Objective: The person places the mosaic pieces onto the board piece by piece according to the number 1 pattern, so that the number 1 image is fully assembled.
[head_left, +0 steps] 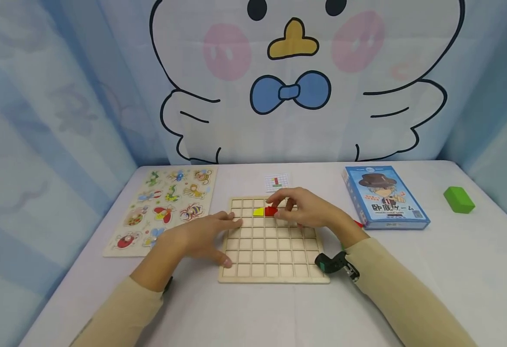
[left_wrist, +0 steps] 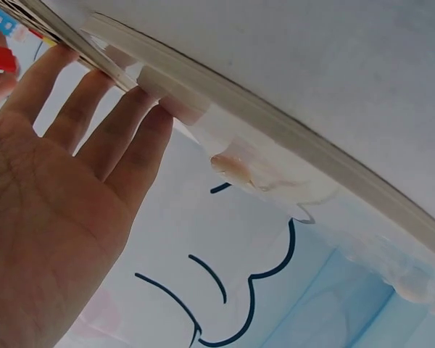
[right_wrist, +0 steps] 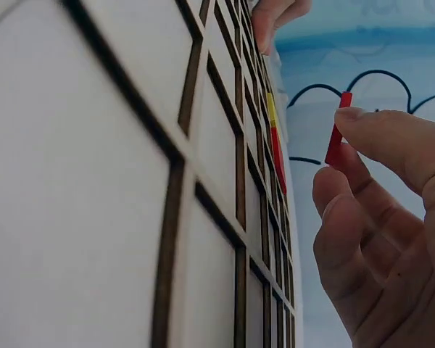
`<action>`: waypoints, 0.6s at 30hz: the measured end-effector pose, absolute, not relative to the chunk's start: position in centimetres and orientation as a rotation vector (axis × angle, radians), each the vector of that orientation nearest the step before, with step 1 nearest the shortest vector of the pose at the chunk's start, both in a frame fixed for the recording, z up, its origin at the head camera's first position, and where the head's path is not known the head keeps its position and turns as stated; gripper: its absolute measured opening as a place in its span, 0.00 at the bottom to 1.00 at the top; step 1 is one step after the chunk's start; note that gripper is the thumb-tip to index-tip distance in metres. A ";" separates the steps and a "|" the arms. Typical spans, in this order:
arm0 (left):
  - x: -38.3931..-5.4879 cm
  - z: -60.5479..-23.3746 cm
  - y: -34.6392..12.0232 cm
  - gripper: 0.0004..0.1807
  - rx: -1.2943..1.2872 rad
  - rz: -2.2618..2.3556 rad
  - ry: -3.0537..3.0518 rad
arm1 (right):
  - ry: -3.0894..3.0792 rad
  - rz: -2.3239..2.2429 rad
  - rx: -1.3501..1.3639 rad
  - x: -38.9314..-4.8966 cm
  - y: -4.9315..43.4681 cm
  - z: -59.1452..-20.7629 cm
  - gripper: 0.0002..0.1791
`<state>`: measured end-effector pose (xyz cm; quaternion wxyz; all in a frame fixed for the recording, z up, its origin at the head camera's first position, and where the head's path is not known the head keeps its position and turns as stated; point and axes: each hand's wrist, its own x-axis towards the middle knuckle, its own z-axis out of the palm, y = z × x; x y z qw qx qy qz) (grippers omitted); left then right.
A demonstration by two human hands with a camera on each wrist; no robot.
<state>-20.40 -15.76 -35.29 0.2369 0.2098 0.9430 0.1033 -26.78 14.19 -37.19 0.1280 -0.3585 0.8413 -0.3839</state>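
A wooden grid board [head_left: 275,279] lies flat on the table. My left hand [head_left: 199,236] rests along its left side, fingers extended, with fingertips at the edge and thumb near the front corner. Over the far half of the board, my right hand [head_left: 303,207] pinches a small red tile [right_wrist: 338,130] between thumb and fingers. In the right wrist view that tile is held off the grid. A yellow tile [head_left: 258,212] sits in a far row of cells, with red [right_wrist: 278,156] directly beside it in the grid.
Behind the board lies a small pattern card [head_left: 277,181]. An insect-picture board [head_left: 162,207] is at left. A blue game box [head_left: 387,197] and a green block [head_left: 459,199] stand at right. Bits of red and green [head_left: 343,246] show around my right forearm, mostly hidden.
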 end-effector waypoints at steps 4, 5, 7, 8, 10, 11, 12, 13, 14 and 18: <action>-20.5 -35.4 -15.6 0.56 0.570 0.274 2.584 | 2.480 -1.069 -1.082 -26.9 13.8 -37.4 0.21; -20.5 -35.4 -15.6 0.57 0.568 0.272 2.584 | 2.483 -1.063 -1.084 -26.9 13.7 -37.4 0.21; -20.5 -35.4 -15.6 0.57 0.567 0.270 2.585 | 2.487 -1.053 -1.078 -27.0 13.6 -37.5 0.20; -20.5 -35.4 -15.6 0.57 0.568 0.269 2.586 | 2.488 -1.049 -1.075 -27.0 13.5 -37.5 0.20; -20.5 -35.4 -15.6 0.57 0.566 0.268 2.588 | 2.490 -1.044 -1.060 -27.0 13.4 -37.6 0.20; -20.5 -35.4 -15.6 0.57 0.565 0.269 2.588 | 2.494 -1.038 -1.055 -27.0 13.4 -37.7 0.20; -20.5 -35.4 -15.6 0.57 0.563 0.266 2.588 | 2.499 -1.031 -1.048 -27.0 13.3 -37.8 0.20; -20.5 -35.3 -15.6 0.57 0.564 0.265 2.588 | 2.501 -1.026 -1.043 -27.0 13.3 -37.9 0.20; -20.5 -35.3 -15.6 0.57 0.564 0.263 2.586 | 2.508 -1.018 -1.037 -27.0 13.3 -38.0 0.20; -20.5 -35.2 -15.7 0.57 0.569 0.267 2.582 | 2.526 -0.996 -1.026 -26.9 13.3 -38.0 0.19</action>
